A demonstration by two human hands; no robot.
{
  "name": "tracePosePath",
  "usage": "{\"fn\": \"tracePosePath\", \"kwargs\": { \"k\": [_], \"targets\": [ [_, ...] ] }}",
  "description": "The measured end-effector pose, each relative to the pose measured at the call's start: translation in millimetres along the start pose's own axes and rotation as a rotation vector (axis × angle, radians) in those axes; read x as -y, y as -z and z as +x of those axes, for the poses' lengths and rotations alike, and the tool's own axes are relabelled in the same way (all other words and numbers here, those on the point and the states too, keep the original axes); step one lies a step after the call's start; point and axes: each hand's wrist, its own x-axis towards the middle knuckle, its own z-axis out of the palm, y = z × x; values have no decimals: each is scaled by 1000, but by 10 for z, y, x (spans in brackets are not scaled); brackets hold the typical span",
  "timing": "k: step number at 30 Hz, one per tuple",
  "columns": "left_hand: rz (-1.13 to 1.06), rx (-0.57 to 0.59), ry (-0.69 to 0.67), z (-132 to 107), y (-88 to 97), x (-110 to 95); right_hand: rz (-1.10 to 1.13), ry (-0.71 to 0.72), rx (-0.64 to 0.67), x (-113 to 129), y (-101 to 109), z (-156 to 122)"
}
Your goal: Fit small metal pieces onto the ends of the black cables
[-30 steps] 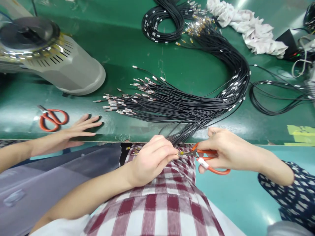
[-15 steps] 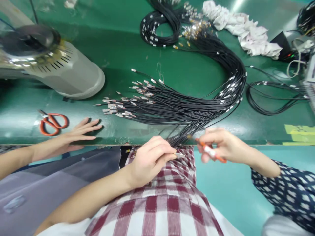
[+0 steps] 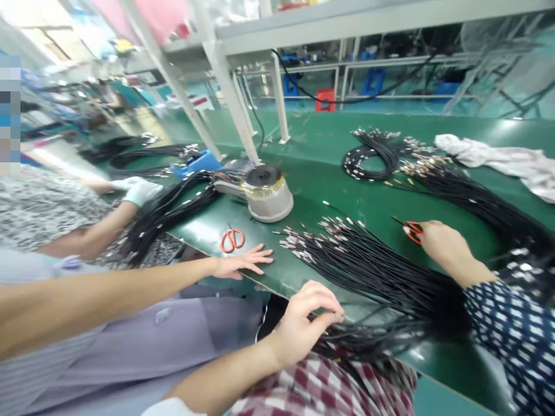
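Note:
My left hand (image 3: 313,319) is closed in a pinch at the table's front edge. Whatever is between its fingertips is too small to make out. Beside and below it lie blurred black cables (image 3: 368,341), partly over my checked apron. My right hand (image 3: 444,245), in a dark dotted sleeve, is closed on red-handled scissors (image 3: 411,230). Their tip points left, above the table and beyond the large bundle of black cables (image 3: 381,263). Pale tipped cable ends (image 3: 299,242) fan out at the bundle's left. My right fingers are partly hidden by the back of the hand.
A co-worker's hand (image 3: 247,263) lies spread on the edge at my left, near other red scissors (image 3: 233,238). Behind stands a grey tape dispenser (image 3: 269,199). Farther left, a gloved hand (image 3: 141,190) touches cables. A coiled cable (image 3: 368,159) and white cloth (image 3: 498,159) lie behind.
The view has swung up and left. My right hand has moved with the scissors from near my left hand to above the table. The pale cable tip in my left hand no longer shows.

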Motion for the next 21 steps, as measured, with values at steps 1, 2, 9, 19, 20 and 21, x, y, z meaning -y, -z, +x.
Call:
{"fn": "tracePosePath", "kwargs": {
  "k": [1,2,9,19,20,21],
  "targets": [
    [-37,-40,97,-5,15,54,14,-20,-12,76,-15,69],
    [-86,-80,207,-11,28,113,30,-43,-11,193,-34,155],
    [-129,-29,402,223,347,357,799,-221,225,1669,-483,1378],
    [111,353,96,598,1565,635,1126,-488,472,2199,-927,2379],
    [158,442,56,572,1710,711,1138,-503,485,2194,-938,2397],
    [210,561,19,546,1838,784,1148,-514,496,2192,-946,2411]
  ]
}}
